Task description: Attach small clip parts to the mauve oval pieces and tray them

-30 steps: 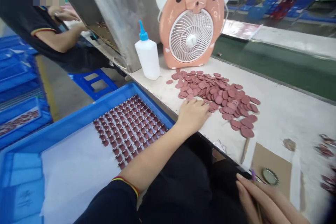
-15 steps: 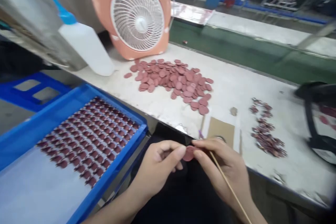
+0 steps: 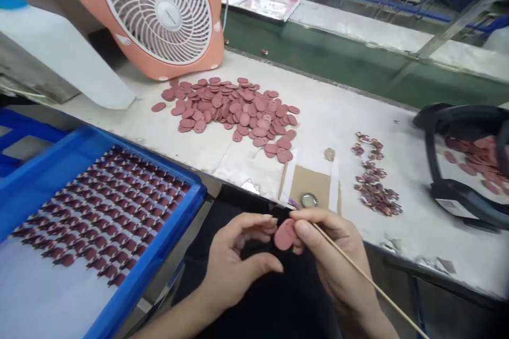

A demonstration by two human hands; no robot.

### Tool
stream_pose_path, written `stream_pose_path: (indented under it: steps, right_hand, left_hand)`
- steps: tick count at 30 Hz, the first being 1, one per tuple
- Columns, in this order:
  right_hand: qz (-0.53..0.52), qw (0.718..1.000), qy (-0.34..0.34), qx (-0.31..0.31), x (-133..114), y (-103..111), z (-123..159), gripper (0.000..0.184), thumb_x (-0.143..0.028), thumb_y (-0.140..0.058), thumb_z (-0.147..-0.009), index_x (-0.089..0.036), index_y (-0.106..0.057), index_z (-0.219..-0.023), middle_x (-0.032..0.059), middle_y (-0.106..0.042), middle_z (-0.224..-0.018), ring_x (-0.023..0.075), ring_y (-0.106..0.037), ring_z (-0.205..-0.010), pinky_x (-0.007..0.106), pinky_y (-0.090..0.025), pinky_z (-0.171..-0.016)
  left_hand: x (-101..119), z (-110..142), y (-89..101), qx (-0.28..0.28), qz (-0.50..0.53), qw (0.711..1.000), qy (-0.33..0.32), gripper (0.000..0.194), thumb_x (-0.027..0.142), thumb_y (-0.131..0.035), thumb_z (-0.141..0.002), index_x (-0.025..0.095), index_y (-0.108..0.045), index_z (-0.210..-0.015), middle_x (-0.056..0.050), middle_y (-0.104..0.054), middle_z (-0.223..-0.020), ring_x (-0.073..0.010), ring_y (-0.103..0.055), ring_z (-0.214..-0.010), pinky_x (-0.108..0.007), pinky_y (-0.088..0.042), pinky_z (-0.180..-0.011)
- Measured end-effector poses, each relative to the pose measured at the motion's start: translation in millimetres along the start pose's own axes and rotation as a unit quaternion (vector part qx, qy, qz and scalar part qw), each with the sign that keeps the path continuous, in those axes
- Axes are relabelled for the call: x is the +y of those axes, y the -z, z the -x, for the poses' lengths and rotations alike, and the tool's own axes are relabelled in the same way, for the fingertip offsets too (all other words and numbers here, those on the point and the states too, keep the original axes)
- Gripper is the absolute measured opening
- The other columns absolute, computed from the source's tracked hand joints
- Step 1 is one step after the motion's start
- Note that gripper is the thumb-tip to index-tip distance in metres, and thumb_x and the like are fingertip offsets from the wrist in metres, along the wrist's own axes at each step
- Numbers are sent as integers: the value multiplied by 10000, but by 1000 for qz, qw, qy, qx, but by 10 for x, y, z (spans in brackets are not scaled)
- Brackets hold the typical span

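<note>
Currently right hand (image 3: 334, 249) pinches rose disc (image 3: 285, 234) at lower center, with wooden stick (image 3: 358, 270) alongside; left hand (image 3: 238, 259) open, seemingly just apart from it. Blue tray (image 3: 99, 140) holds many rows of mounted pieces (image 3: 99, 222); large loose disc pile (image 3: 234, 108) left on bench (image 3: 330, 116).

The left hand (image 3: 238, 257) and right hand (image 3: 334, 254) are bare, with short fingernails (image 3: 265, 216), and the forearms (image 3: 178, 317) are bare too. Dark clothing (image 3: 254, 299) covers the lap beneath them.

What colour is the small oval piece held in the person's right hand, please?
The oval piece is a dusty rose pink, shown best in the head view.
</note>
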State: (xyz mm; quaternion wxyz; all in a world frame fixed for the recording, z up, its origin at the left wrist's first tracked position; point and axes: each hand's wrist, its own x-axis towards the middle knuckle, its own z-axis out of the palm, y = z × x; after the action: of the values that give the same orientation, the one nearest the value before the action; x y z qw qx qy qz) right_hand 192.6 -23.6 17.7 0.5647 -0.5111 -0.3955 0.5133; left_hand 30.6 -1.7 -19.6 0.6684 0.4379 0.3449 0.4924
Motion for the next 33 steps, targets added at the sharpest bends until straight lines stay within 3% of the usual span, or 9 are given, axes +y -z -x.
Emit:
stream_pose_path:
  steps: [2,4,9,13,17,19,23,29,33]
  right_hand:
    - [-31,999,3,15,64,-72,59,75,-272,-720,-876,-237,-740,-939,20,-696,-714,102,-626,-568,158,-543,-523]
    - [-60,998,4,10,122,-163,108,57,-251,-713,-880,-246,-736,-932,13,-688,-699,100,-624,-556,152,-541,-517]
    - [-58,998,7,-3,205,-270,168,51,-252,-713,-878,-229,-731,-920,16,-678,-688,115,-651,-575,158,-560,-542]
    - [60,997,39,-13,170,-41,185,221,-243,-723,-867,-263,-718,-1088,41,-732,-849,150,-687,-593,197,-592,-530]
    - [186,962,141,144,74,345,120,265,-284,-623,-947,-214,-686,-1195,42,-701,-808,149,-665,-636,245,-587,-603]
    - [267,928,194,172,31,488,56,224,-281,-566,-981,-201,-712,-1131,25,-675,-759,135,-641,-643,240,-554,-616]
    - [391,876,254,122,10,582,-96,205,-244,-511,-1001,-190,-707,-974,18,-684,-793,127,-638,-651,234,-519,-607]
    - [440,852,270,93,97,526,-241,163,-238,-537,-987,-197,-684,-928,14,-699,-811,147,-663,-731,252,-518,-682]
    - [417,864,266,98,97,512,-206,153,-205,-551,-975,-194,-689,-910,18,-691,-798,151,-656,-702,254,-519,-643]
  left_hand:
    - [-67,11,-18,37,-110,975,-189,633,209,-928,-557,345,-717,-1138,-22,-758,-1035,-168,-709,-908,-245,-584,-832]
    - [-80,-15,-18,34,-177,932,-314,573,211,-885,-642,315,-703,-1175,-46,-749,-1036,-174,-707,-880,-270,-600,-800]
    - [-1,-49,0,31,-214,907,-362,437,252,-773,-792,277,-674,-1217,-64,-756,-980,-183,-718,-842,-290,-619,-731]
    - [68,17,24,37,-174,947,-266,402,273,-756,-812,295,-686,-1207,-60,-772,-990,-189,-725,-835,-304,-610,-771]
    - [79,32,99,63,-13,997,-41,315,300,-727,-837,345,-723,-1149,-50,-772,-1050,-158,-713,-752,-232,-589,-614]
    - [53,11,136,71,49,995,58,302,325,-727,-836,333,-733,-1137,-64,-777,-1052,-147,-696,-764,-179,-546,-554]
    - [-10,-71,150,83,83,978,172,331,351,-761,-801,277,-748,-1123,-98,-778,-1018,-122,-656,-718,-149,-499,-534]
    - [108,-167,-47,98,117,951,269,314,385,-839,-697,248,-797,-976,-87,-783,-964,-133,-671,-735,-150,-488,-542]
    - [146,-183,-117,75,136,946,283,314,389,-846,-687,239,-803,-960,-83,-794,-927,-114,-675,-693,-127,-476,-510]
